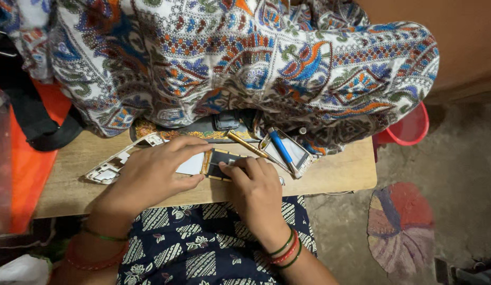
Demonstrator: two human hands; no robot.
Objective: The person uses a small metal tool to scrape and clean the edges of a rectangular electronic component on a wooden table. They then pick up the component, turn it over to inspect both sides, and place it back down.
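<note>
Phone board (220, 164) lies near centre of wooden board (340, 177), by its back edge. Left hand (150, 174) fingers flat, pinning it; right hand (253, 187) fingers curled, tips pressing. Judged light, thin, stiff, fragile: grip by edges, not face.

Two hands (150, 174) (253, 187), one white phone frame (116, 161), one circuit board (219, 163), one red tub (409, 126).

Your matt wooden counter (335, 174) carried a white plastic phone frame (110, 168) and a glossy dark panel (220, 163); printed cotton cloth (229, 58) looked soft.
</note>
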